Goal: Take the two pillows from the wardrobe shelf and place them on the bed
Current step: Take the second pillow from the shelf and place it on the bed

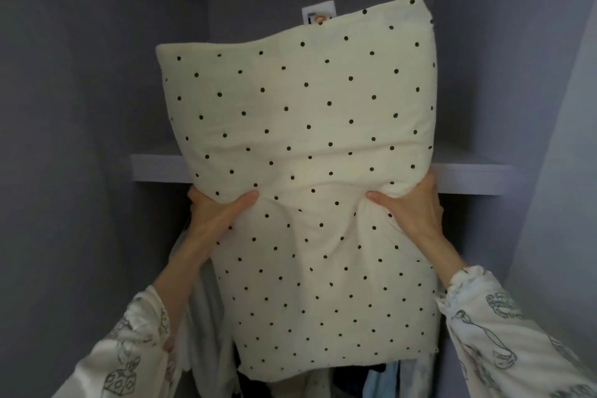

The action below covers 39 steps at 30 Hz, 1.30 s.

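A cream pillow [300, 126] with small black dots fills the middle of the view, held upright in front of the wardrobe shelf [155, 168]. My left hand [216, 213] grips its left side and my right hand [410, 207] grips its right side, thumbs pressed into the fabric. Its upper half stands above the shelf edge, its lower half hangs below. Whether its back touches the shelf is hidden. A second pillow is not in sight.
Grey wardrobe walls [80, 74] close in on the left, back and right. A small white label [318, 14] shows on the back wall above the pillow. Hanging clothes [206, 333] are below the shelf, behind the pillow's lower edge.
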Each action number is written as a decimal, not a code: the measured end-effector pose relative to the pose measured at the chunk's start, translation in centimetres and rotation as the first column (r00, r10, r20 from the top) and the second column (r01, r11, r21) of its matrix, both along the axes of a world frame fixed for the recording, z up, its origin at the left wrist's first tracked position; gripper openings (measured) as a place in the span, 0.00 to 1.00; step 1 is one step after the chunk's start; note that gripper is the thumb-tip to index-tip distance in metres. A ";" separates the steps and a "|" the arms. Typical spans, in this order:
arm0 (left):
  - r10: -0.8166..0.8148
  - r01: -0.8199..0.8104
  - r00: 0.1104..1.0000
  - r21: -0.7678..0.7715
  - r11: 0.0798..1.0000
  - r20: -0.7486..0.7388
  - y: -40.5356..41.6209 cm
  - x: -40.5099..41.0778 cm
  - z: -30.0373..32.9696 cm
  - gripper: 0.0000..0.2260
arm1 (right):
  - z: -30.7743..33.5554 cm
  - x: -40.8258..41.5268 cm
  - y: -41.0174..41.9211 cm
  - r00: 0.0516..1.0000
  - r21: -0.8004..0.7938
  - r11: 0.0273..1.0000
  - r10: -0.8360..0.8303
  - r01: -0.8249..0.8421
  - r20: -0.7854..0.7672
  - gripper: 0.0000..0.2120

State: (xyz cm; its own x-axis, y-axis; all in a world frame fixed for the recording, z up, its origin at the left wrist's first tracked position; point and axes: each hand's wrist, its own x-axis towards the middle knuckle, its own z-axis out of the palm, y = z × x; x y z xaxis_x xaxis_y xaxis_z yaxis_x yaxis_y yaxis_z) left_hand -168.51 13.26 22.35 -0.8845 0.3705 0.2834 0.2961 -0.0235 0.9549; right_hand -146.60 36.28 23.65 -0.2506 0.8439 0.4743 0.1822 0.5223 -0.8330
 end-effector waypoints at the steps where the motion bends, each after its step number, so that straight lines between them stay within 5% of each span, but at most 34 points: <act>1: 0.040 -0.040 0.999 0.005 0.999 0.003 -0.6 0.9 -1.2 0.62 | -0.7 0.3 -0.4 0.999 0.012 0.999 0.032 -0.032 0.022 0.55; 6: 0.248 -0.250 0.966 0.020 0.968 0.072 -4.5 5.7 -7.4 0.58 | -4.8 2.4 -2.8 0.969 0.024 0.972 0.233 -0.236 0.079 0.56; 11: 0.324 -0.318 0.939 -0.070 0.946 0.114 -10.8 11.2 -11.2 0.57 | -10.4 4.5 -6.7 0.938 -0.157 0.930 0.343 -0.333 0.044 0.51; 19: 0.556 -0.483 0.824 -0.372 0.792 0.113 -21.3 22.9 -18.9 0.53 | -21.8 9.9 -14.6 0.800 -0.436 0.723 0.600 -0.537 0.010 0.41; 26: 0.655 -0.579 0.749 -0.379 0.722 0.103 -29.5 35.0 -23.6 0.47 | -27.2 17.1 -20.6 0.672 -0.492 0.624 0.734 -0.607 0.101 0.40; 32: 0.760 -0.697 0.638 -0.325 0.640 0.128 -36.4 44.5 -25.0 0.38 | -27.1 22.4 -27.7 0.572 -0.492 0.547 0.812 -0.677 0.115 0.43; 39: 0.918 -0.840 0.377 -0.373 0.393 0.120 -46.1 53.0 -24.1 0.45 | -25.3 21.8 -38.4 0.317 -0.476 0.304 0.947 -0.825 0.056 0.42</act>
State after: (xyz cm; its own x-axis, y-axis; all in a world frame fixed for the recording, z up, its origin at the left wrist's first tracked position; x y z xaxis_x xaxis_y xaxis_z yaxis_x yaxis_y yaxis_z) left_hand -115.49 -32.84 -1.77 -0.7551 -0.6554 0.0163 -0.2411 0.3007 0.9227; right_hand -124.76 -2.07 -1.64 -0.9976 0.0690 0.0003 0.0166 0.2439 -0.9696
